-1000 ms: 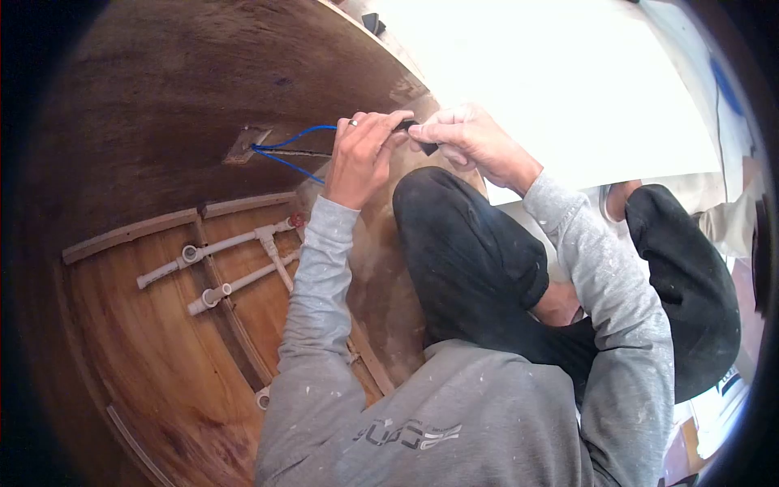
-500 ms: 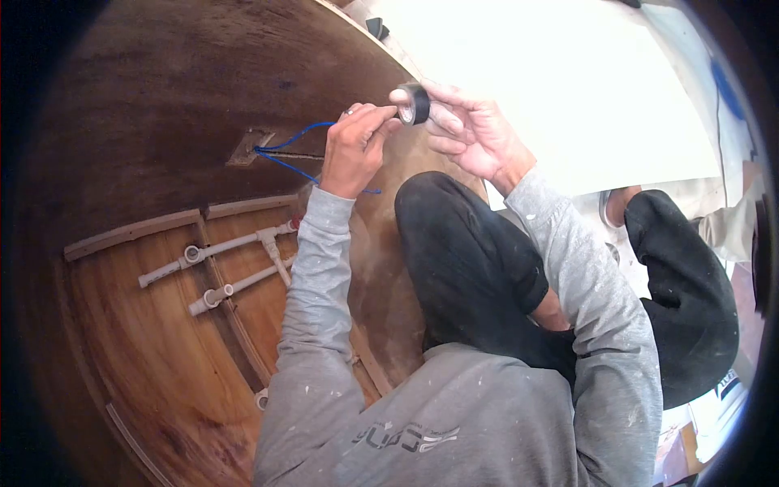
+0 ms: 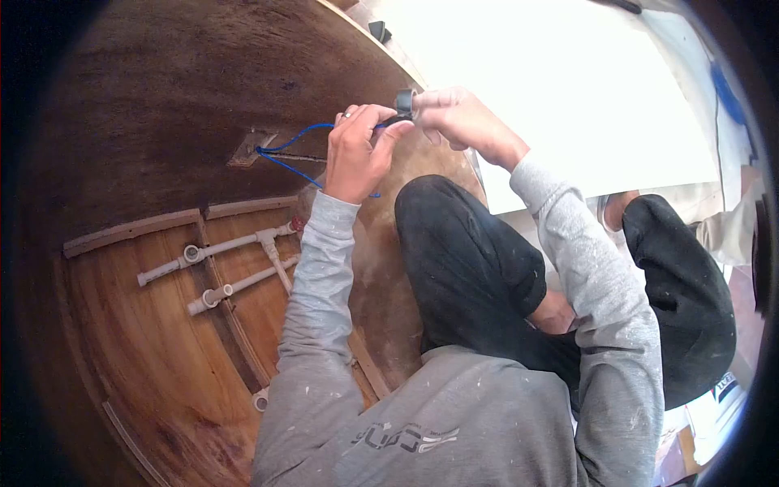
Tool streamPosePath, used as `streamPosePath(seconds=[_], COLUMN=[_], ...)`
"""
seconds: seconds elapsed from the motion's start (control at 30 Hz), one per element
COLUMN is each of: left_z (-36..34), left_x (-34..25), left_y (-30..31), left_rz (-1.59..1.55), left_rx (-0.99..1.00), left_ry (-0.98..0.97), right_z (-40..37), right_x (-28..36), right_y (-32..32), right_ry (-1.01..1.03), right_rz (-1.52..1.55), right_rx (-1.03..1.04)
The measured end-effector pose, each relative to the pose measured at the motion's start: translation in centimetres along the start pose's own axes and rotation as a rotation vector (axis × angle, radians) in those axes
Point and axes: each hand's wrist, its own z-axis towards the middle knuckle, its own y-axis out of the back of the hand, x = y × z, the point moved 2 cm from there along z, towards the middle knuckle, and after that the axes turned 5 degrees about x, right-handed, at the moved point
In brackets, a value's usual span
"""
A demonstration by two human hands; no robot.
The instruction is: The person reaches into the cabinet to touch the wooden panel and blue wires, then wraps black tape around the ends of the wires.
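Observation:
My left hand [image 3: 355, 158] pinches a blue wire [image 3: 304, 132] between thumb and fingertips, with a bit of black tape at the pinch. Beside it, my right hand [image 3: 471, 123] has its fingers at a small roll of black electrical tape [image 3: 405, 101]; the fingertips are partly blurred. The roll sits right by my left fingertips. Two blue strands come out of a rectangular cutout [image 3: 250, 149] in the dark wooden panel. The lower strand passes behind my left wrist, and its loose end shows to the right of it.
White plastic pipes [image 3: 231, 245] with fittings run across a wood-panelled recess [image 3: 187, 349] at lower left. A bright white sheet [image 3: 568, 97] lies at upper right, with a small dark object [image 3: 379, 32] by its edge. My bent knee [image 3: 462, 243] is below my hands.
The tape roll has turned and moved slightly left, close above my left fingertips. My right hand has rotated from palm showing to back showing. My left hand stays nearly in place.

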Motion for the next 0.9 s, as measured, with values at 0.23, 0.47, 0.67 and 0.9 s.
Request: streamPosePath(seconds=[0.23, 0.47, 0.67, 0.9], left_z=[1.1, 1.5, 2.3, 2.6], left_x=[-1.7, -1.0, -1.4, -2.3], left_y=[0.3, -0.7, -0.6, -0.1], left_rz=[-0.016, -0.060, -0.228, -0.269], left_rx=[-0.045, -0.095, -0.048, -0.010], left_ry=[0.077, -0.003, 0.138, 0.163], right_z=[-1.8, -1.7, -2.0, -0.9], right_x=[1.1, 0.8, 2.4, 1.0], right_y=[-0.9, -1.0, -0.6, -0.8], right_ry=[0.564, 0.713, 0.460, 0.639], right_rz=[-0.781, -0.809, -0.439, -0.634], right_rx=[-0.357, -0.358, -0.268, -0.288])
